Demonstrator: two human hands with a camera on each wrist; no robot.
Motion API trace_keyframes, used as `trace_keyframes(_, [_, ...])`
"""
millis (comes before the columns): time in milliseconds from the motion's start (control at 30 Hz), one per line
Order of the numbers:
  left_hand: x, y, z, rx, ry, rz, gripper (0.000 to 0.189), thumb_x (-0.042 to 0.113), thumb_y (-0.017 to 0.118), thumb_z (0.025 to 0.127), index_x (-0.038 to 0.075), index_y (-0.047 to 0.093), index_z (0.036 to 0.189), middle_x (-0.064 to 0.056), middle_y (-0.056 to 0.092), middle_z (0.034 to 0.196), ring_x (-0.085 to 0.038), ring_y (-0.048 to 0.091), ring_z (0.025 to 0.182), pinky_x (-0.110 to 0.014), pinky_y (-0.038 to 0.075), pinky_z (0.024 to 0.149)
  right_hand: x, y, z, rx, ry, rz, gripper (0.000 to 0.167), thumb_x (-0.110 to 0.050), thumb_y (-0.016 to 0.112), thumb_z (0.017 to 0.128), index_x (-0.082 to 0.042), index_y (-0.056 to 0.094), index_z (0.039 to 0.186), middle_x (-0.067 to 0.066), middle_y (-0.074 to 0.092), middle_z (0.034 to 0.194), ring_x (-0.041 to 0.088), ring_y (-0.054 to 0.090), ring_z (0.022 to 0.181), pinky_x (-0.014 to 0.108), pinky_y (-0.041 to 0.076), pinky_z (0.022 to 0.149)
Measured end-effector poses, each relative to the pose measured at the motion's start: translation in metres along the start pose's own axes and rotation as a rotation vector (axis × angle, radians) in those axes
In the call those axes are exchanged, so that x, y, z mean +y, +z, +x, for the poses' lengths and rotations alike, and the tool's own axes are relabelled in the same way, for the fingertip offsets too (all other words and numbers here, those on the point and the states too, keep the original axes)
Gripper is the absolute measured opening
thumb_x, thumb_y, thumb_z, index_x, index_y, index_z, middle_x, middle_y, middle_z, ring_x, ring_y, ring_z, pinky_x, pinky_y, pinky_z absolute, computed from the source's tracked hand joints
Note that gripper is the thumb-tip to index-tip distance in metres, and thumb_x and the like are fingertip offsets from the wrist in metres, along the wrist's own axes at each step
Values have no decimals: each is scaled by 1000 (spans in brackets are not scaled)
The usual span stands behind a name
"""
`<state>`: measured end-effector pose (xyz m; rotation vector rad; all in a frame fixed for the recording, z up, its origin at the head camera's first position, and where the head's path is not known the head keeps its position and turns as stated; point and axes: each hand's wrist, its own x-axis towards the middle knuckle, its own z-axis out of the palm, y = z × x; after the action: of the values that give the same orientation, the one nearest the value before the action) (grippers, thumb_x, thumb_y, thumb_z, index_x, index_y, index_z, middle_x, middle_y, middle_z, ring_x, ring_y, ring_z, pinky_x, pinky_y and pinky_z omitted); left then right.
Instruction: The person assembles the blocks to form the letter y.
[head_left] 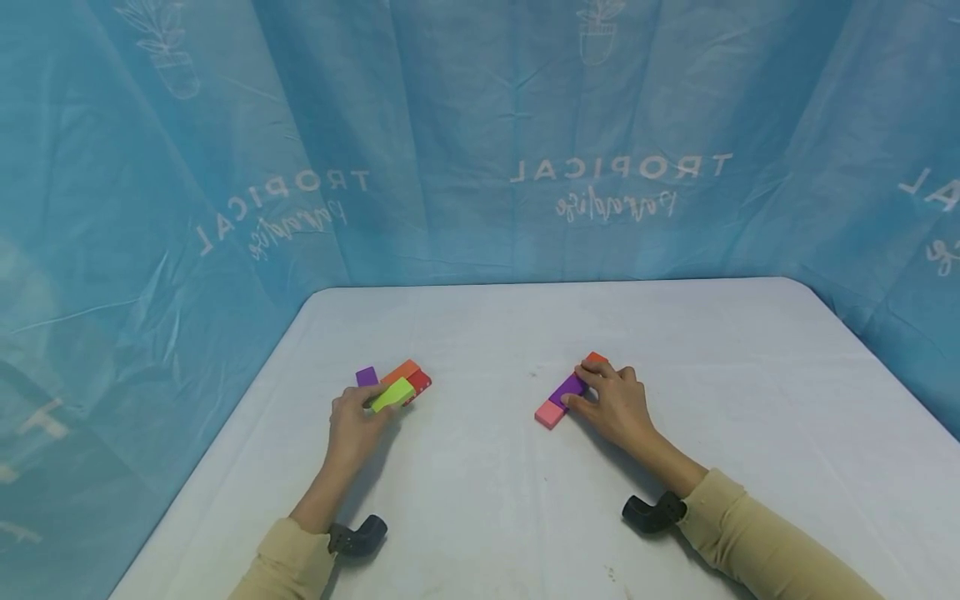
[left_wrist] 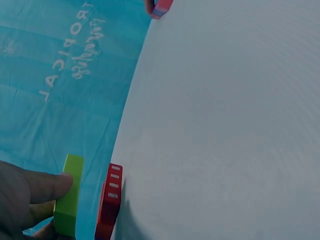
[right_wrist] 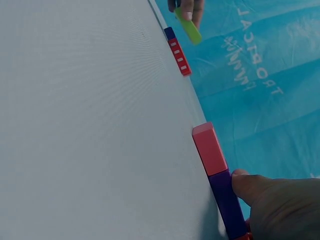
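Observation:
My left hand point(head_left: 356, 425) pinches a lime green block point(head_left: 393, 394) between thumb and fingers, raised off the table in the left wrist view. Close by lie a purple block point(head_left: 367, 377), an orange block point(head_left: 401, 372) and a red block point(head_left: 420, 382) with white marks. Over on the right, a pink block point(head_left: 551, 414), a purple block point(head_left: 567, 390) and an orange-red block point(head_left: 597, 357) line up end to end on the table. My right hand point(head_left: 618, 405) grips this row at the purple block, its thumb against the side point(right_wrist: 227, 205). Its fingers partly hide the row's far end.
A white-covered table point(head_left: 480, 492) carries the blocks, with a wide stretch of cloth between the two groups. Blue printed curtain point(head_left: 465, 225) hangs behind the far edge and along the sides. Each wrist bears a black curved camera mount point(head_left: 360, 537).

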<state>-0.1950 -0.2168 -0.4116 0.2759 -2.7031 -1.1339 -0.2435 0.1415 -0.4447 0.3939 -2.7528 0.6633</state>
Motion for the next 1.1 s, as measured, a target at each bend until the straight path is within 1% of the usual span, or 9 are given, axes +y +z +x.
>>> trace_keyframes(200, [8,7,4,-19,104,-23,42,13,67,84,2,60,124,-21,57,119,-33,45,113,-47,37,93,-1,0,0,1,-1,3,57,-42,69,82,-8,60,127,12,57,132,40,50,102,49,39,78])
trace_keyframes(367, [14,12,8,-33,177,-9,39,9,69,81,3,63,120,-19,59,113,-31,48,103,-38,38,83,-1,0,0,4,-1,1,58,-42,69,82,-8,59,127,12,57,133,40,50,103,50,40,78])
trace_keyframes(433, [17,14,10,-43,186,-9,39,9,69,81,5,63,119,-18,58,113,-29,47,102,-33,35,78,-1,0,0,4,0,-2,58,-42,69,82,-8,59,127,11,57,133,40,50,103,50,40,78])
trace_keyframes(500, [21,17,12,-56,189,-15,40,9,69,81,7,63,120,-18,57,115,-29,45,104,-32,34,78,0,0,1,5,3,-4,57,-42,69,82,-9,60,127,11,57,133,40,50,103,50,40,78])
trace_keyframes(600, [25,21,16,-70,201,-34,41,10,70,81,8,63,121,-18,58,118,-29,42,109,-31,32,79,0,0,1,11,-1,-10,57,-41,70,82,-8,60,127,11,57,132,40,50,102,50,40,77])
trace_keyframes(733, [31,29,19,-81,239,-54,40,9,71,80,7,64,119,-17,61,112,-29,42,102,-32,31,77,1,1,1,21,-7,-11,57,-40,71,81,-8,60,126,11,58,131,40,50,101,49,41,76])
trace_keyframes(833, [35,35,21,-100,263,-41,39,9,71,80,9,65,119,-14,62,113,-28,45,104,-34,35,81,1,1,0,23,-9,-12,57,-40,71,80,-8,61,126,11,58,131,40,51,100,49,41,76])
trace_keyframes(967, [43,42,25,-165,263,-45,39,9,69,82,14,64,121,-10,60,120,-25,48,110,-39,38,90,1,1,1,20,-7,-6,56,-40,71,81,-8,60,126,11,58,131,40,50,100,49,40,77])
trace_keyframes(1100, [52,48,27,-245,243,-54,38,11,68,84,19,64,121,-5,58,123,-23,47,112,-41,40,93,1,0,0,15,2,-1,57,-41,70,81,-8,60,126,11,58,131,40,50,101,50,40,77])
